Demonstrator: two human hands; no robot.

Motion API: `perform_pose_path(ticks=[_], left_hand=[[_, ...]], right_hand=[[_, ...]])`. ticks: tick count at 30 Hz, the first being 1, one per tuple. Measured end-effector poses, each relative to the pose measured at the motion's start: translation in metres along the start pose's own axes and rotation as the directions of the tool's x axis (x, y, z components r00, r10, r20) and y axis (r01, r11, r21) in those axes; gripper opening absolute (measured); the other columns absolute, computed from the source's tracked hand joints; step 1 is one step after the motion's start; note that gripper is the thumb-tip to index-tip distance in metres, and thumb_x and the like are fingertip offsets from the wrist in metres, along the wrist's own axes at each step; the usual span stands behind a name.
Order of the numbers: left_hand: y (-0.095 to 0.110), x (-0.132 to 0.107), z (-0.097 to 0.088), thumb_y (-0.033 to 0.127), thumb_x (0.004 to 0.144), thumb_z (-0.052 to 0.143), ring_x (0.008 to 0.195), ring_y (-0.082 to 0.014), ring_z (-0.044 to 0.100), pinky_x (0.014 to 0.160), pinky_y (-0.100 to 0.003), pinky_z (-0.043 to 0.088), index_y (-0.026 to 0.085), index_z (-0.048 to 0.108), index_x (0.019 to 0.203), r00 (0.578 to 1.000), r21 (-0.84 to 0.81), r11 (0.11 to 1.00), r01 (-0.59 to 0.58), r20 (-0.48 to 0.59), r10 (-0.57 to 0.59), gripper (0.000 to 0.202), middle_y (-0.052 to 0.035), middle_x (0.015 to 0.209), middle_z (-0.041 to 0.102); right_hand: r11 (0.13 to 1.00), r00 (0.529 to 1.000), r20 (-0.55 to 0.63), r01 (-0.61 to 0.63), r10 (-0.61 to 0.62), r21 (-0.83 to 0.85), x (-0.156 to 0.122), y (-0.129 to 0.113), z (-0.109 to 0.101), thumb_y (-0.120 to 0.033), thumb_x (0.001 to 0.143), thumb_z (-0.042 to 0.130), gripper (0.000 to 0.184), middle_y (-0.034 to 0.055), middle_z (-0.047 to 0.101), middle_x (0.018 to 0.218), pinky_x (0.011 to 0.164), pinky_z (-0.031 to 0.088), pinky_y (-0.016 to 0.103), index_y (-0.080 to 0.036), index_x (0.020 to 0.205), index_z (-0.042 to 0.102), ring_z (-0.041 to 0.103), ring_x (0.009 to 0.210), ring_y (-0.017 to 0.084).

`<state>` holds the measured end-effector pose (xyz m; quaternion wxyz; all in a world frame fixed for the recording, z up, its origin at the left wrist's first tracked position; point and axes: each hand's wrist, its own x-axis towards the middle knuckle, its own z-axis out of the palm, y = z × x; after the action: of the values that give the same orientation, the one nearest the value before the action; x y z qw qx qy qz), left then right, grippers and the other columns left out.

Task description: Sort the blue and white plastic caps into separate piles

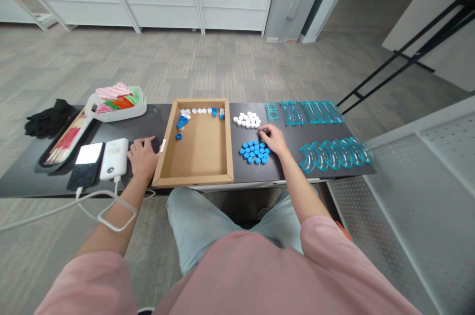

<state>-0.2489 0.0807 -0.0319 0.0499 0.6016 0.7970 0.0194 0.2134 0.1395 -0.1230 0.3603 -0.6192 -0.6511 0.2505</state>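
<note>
My right hand (272, 138) hovers at or rests on the dark table between two groups of small pieces. Its thumb and fingers are a little apart, and I see nothing held in them. White hexagonal pieces (247, 119) lie just beyond its fingertips. Blue hexagonal pieces (254, 152) are grouped just below and left of it. My left hand (143, 157) lies on the table with fingers spread, close against the left wall of a shallow cardboard box (229, 157). Inside the box, several white pieces (199, 111) line the far wall, and blue pieces (181, 121) sit near its left corner.
Clear teal-edged track-like parts (322, 112) and curved ones (336, 154) lie at the right. On the left are a white power bank (114, 159) with cables, a phone (86, 164), a black tray (65, 144), a white basket (122, 114) and black cloth (48, 119).
</note>
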Motion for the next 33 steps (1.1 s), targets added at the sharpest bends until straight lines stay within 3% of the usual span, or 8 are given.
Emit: perform_pose_path(ticks=[10, 13, 16, 19, 23, 26, 29, 33], left_hand=[[-0.009, -0.001, -0.002, 0.039, 0.112, 0.038, 0.148, -0.0432, 0.048, 0.121, -0.051, 0.040, 0.009, 0.052, 0.166, 0.998, -0.036, 0.998, -0.056, -0.001, 0.056, 0.064, -0.0277, 0.160, 0.051], [-0.014, 0.000, 0.001, 0.045, 0.107, 0.052, 0.147, -0.0463, 0.049, 0.120, -0.055, 0.041, 0.011, 0.054, 0.165, 0.997, -0.073, 0.994, -0.079, -0.023, 0.078, 0.068, -0.0293, 0.159, 0.052], [-0.018, 0.002, 0.004, 0.046, 0.106, 0.053, 0.146, -0.0463, 0.049, 0.119, -0.057, 0.040, 0.012, 0.054, 0.165, 0.994, -0.113, 0.988, -0.103, -0.044, 0.099, 0.069, -0.0295, 0.158, 0.053], [-0.022, 0.003, 0.004, 0.043, 0.110, 0.040, 0.144, -0.0444, 0.049, 0.116, -0.058, 0.039, 0.010, 0.054, 0.165, 0.993, -0.138, 0.983, -0.117, -0.043, 0.113, 0.066, -0.0292, 0.159, 0.053], [-0.026, 0.004, 0.004, 0.044, 0.112, 0.032, 0.145, -0.0443, 0.048, 0.116, -0.057, 0.038, 0.006, 0.054, 0.165, 0.989, -0.169, 0.975, -0.145, -0.045, 0.139, 0.068, -0.0303, 0.160, 0.053], [-0.028, 0.005, 0.006, 0.043, 0.111, 0.031, 0.145, -0.0444, 0.049, 0.116, -0.057, 0.038, 0.004, 0.055, 0.163, 0.987, -0.183, 0.971, -0.155, -0.058, 0.147, 0.070, -0.0308, 0.159, 0.053], [-0.027, 0.006, 0.009, 0.042, 0.109, 0.037, 0.145, -0.0440, 0.051, 0.116, -0.057, 0.039, 0.012, 0.057, 0.164, 0.989, -0.190, 0.972, -0.138, -0.078, 0.125, 0.066, -0.0275, 0.159, 0.056], [-0.027, 0.008, 0.012, 0.044, 0.109, 0.038, 0.145, -0.0435, 0.050, 0.116, -0.055, 0.039, 0.014, 0.059, 0.163, 0.991, -0.190, 0.975, -0.114, -0.085, 0.099, 0.065, -0.0255, 0.159, 0.057]], right_hand=[[0.984, 0.989, -0.027, -0.143, 0.147, 0.110, 0.005, -0.014, -0.008, -0.051, 0.092, 0.066, 0.019, 0.0116, 0.081, 0.103, 0.086, 0.058, 0.047, -0.032, 0.095, 0.070, 0.070, 0.091, 0.031], [0.992, 0.997, -0.040, -0.067, 0.071, 0.105, 0.016, -0.039, 0.002, -0.049, 0.094, 0.065, 0.020, 0.0112, 0.080, 0.103, 0.085, 0.058, 0.046, -0.030, 0.096, 0.071, 0.069, 0.087, 0.029], [0.986, 0.981, 0.115, 0.147, -0.156, 0.083, 0.031, -0.086, 0.037, -0.042, 0.099, 0.065, 0.023, 0.0102, 0.080, 0.106, 0.084, 0.057, 0.040, -0.024, 0.106, 0.076, 0.070, 0.086, 0.024], [0.944, 0.870, 0.381, 0.331, -0.312, 0.017, 0.052, -0.141, 0.091, -0.032, 0.101, 0.067, 0.018, 0.0069, 0.082, 0.110, 0.086, 0.056, 0.035, -0.023, 0.110, 0.079, 0.072, 0.087, 0.021], [0.895, 0.772, 0.593, 0.406, -0.228, -0.183, 0.081, -0.195, 0.168, -0.027, 0.101, 0.071, 0.011, 0.0083, 0.085, 0.109, 0.087, 0.055, 0.034, -0.021, 0.100, 0.081, 0.077, 0.099, 0.026], [0.877, 0.792, 0.588, 0.389, -0.161, -0.284, 0.094, -0.213, 0.207, -0.032, 0.102, 0.072, 0.013, 0.0094, 0.085, 0.105, 0.083, 0.056, 0.034, -0.022, 0.097, 0.080, 0.077, 0.099, 0.028], [0.873, 0.827, 0.547, 0.357, -0.129, -0.334, 0.097, -0.218, 0.223, -0.033, 0.101, 0.072, 0.013, 0.0101, 0.084, 0.106, 0.083, 0.056, 0.034, -0.022, 0.100, 0.080, 0.076, 0.098, 0.028], [0.872, 0.824, 0.550, 0.364, -0.137, -0.327, 0.093, -0.217, 0.212, -0.027, 0.098, 0.070, 0.011, 0.0099, 0.084, 0.109, 0.085, 0.057, 0.035, -0.020, 0.103, 0.078, 0.076, 0.101, 0.028]])
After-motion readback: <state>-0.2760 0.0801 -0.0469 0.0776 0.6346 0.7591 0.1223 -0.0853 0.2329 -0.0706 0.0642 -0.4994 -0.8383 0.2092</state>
